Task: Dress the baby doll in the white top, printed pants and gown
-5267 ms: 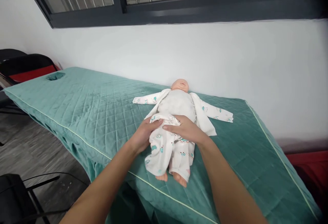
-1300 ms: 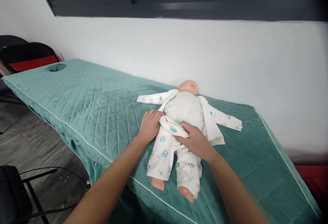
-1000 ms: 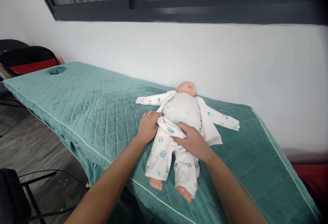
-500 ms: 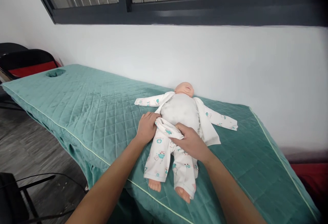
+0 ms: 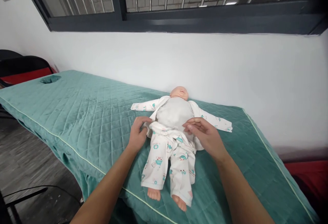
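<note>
Right hand (image 5: pixel 205 135): fingers half curled, released, poised over the lower belly of a bald, flesh-toned baby doll with a pale soft torso (image 5: pixel 176 111). Left hand (image 5: pixel 138 133): fingers bent, tips at the side edge of a white long-sleeved jacket with teal print (image 5: pixel 201 114); cannot tell whether they pinch its cloth.

Between the hands, the bunched waistband of white printed cloth trousers (image 5: pixel 156 162) sits at the doll's lower belly; legs covered nearly to the feet. Jacket spread wide at the front, sleeves stretched out to both sides.

Doll on its back on a long bed with a quilted green velvety cover (image 5: pixel 97 114). Head near the far edge, by the white wall (image 5: pixel 205 66); feet near the front edge with its pale piping. Long run of cover from one sleeve to the end with the round face hole (image 5: pixel 50 79); shorter stretch from the other sleeve to the opposite piped end. Front edge drops to dark floor (image 5: pixel 15 155). Dark-framed window (image 5: pixel 164 20) above the wall side; black-and-red chairs (image 5: pixel 25 70) beyond the face-hole end.
</note>
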Tool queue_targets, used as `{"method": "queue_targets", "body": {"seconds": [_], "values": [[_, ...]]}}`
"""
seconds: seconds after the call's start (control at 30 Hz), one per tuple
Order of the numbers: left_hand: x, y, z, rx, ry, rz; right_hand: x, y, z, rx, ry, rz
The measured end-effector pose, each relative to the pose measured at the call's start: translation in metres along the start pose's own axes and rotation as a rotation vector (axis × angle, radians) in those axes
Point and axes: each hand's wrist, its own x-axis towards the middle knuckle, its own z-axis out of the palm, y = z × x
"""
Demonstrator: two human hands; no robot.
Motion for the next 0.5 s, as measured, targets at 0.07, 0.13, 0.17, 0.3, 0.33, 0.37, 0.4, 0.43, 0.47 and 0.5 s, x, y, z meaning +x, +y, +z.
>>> {"method": "queue_targets", "body": {"seconds": [0.07, 0.13, 0.17, 0.3, 0.33, 0.37, 0.4, 0.43, 0.47, 0.5], "values": [[0.005, -0.009, -0.001, -0.049, 0.115, -0.176, 0.005, 0.008, -0.011, -0.01, 0.204, -0.031], [0.017, -0.02, 0.0, -0.044, 0.156, -0.365, 0.011, 0.021, -0.025, -0.09, 0.404, -0.031], [0.024, -0.024, 0.001, -0.037, 0.136, -0.426, 0.014, 0.029, -0.033, -0.169, 0.483, -0.004], [0.058, -0.034, 0.007, -0.087, -0.111, -0.454, 0.025, 0.063, -0.06, -0.503, 0.499, 0.244], [0.065, -0.034, 0.009, -0.12, -0.173, -0.445, 0.026, 0.069, -0.063, -0.53, 0.457, 0.286], [0.07, -0.033, 0.012, -0.152, -0.235, -0.434, 0.027, 0.073, -0.063, -0.538, 0.416, 0.307], [0.074, -0.032, 0.014, -0.187, -0.294, -0.428, 0.028, 0.076, -0.062, -0.537, 0.387, 0.311], [0.077, -0.031, 0.016, -0.226, -0.344, -0.43, 0.028, 0.077, -0.059, -0.532, 0.367, 0.302], [0.078, -0.03, 0.018, -0.269, -0.383, -0.442, 0.028, 0.077, -0.055, -0.527, 0.347, 0.292], [0.078, -0.03, 0.02, -0.315, -0.401, -0.462, 0.029, 0.076, -0.051, -0.517, 0.329, 0.28]]}}
